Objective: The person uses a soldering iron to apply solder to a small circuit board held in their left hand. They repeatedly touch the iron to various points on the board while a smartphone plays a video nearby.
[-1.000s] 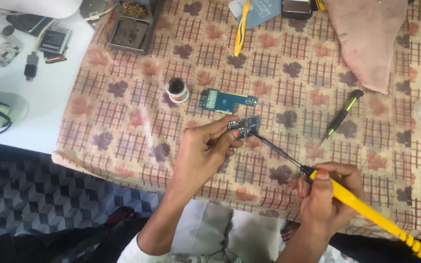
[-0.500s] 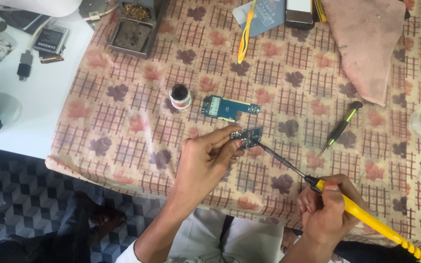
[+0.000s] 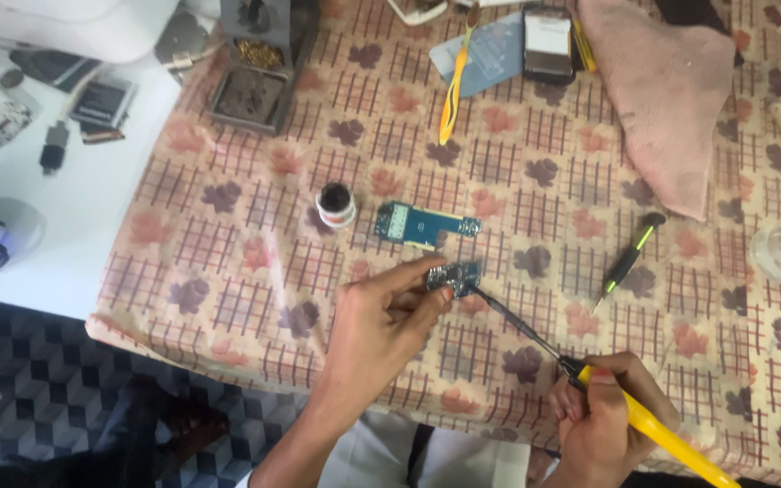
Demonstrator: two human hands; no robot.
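Between the fingers [image 3: 427, 282] of our left hand [image 3: 381, 330] we pinch a small dark circuit board [image 3: 455, 276], holding it just above the patterned cloth [image 3: 228, 262] that covers the table. Our right hand [image 3: 603, 420] is closed around the yellow soldering iron [image 3: 653, 429], whose thin dark tip reaches up to touch the board's right edge. Just beyond it lies a longer blue circuit board [image 3: 427, 223], with a small round pot [image 3: 336, 204] to its left. A green-handled screwdriver [image 3: 627, 260] rests off to the right, near a pink rag [image 3: 671, 81].
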